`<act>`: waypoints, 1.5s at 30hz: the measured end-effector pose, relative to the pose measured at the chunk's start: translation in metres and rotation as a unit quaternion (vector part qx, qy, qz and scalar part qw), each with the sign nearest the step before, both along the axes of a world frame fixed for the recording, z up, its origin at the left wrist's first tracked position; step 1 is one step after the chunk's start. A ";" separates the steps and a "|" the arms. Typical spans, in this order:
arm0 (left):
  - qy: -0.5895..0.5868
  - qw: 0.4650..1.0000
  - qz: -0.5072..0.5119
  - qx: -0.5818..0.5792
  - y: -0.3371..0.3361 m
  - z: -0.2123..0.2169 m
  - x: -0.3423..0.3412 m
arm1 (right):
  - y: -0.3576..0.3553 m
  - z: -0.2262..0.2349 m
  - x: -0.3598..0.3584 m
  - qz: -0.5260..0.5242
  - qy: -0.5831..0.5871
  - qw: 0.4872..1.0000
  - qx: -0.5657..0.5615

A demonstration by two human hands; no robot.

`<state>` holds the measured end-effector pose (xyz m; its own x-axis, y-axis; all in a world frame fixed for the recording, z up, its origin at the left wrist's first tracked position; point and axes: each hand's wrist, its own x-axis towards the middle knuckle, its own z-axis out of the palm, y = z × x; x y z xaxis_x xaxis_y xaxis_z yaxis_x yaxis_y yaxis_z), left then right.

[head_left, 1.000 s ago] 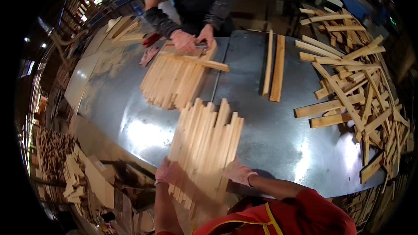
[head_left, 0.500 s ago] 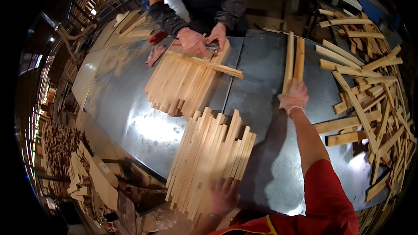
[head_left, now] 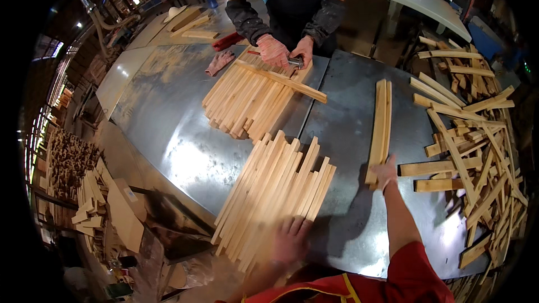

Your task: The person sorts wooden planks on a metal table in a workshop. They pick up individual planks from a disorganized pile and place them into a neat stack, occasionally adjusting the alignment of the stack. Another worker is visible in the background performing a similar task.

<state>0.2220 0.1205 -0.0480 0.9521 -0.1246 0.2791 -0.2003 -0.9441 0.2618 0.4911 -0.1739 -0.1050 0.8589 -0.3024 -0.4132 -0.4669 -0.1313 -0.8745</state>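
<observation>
My left hand [head_left: 292, 239] lies with its fingers flat on the near right part of a row of pale wooden strips [head_left: 269, 191]. These lie side by side, their far ends uneven. On the metal table, two more strips [head_left: 380, 132] lie lengthwise against each other. My right hand [head_left: 385, 173] is at the right side of their near end, touching them, its fingers stretched out and slightly blurred. Across the table, a co-worker's gloved hands [head_left: 286, 53] hold a small metal tool over another bundle of strips [head_left: 247, 104], on which one strip [head_left: 286, 81] lies crosswise.
A loose heap of wooden pieces [head_left: 477, 129] covers the table's right side, some ends pointing toward my right arm. A pink glove [head_left: 219, 63] and a red object [head_left: 227, 41] lie beyond the far bundle. Stacked offcuts [head_left: 73, 163] stand at the left. A seam crosses the metal tabletop [head_left: 351, 101].
The two strips, apart at their far ends before, now lie together and nearer me. My right hand has moved toward me to their near end. My left hand stays on the row.
</observation>
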 end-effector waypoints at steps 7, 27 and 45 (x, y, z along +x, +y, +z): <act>0.067 0.997 -0.017 0.015 0.005 0.007 -0.014 | 0.042 0.004 -0.274 0.168 0.089 0.982 -0.020; 0.071 0.995 0.004 0.065 -0.045 0.004 -0.013 | -0.174 0.092 -0.066 0.371 0.011 0.782 -0.500; 0.022 0.996 0.004 0.081 -0.064 0.002 0.001 | -0.223 0.050 -0.065 0.580 -0.113 0.560 -0.580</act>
<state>0.2233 0.0565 -0.0459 0.9640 -0.1575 0.2140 -0.1849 -0.9760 0.1146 0.4265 -0.3965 -0.0555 0.7464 0.5611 -0.3580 0.6268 -0.7735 0.0945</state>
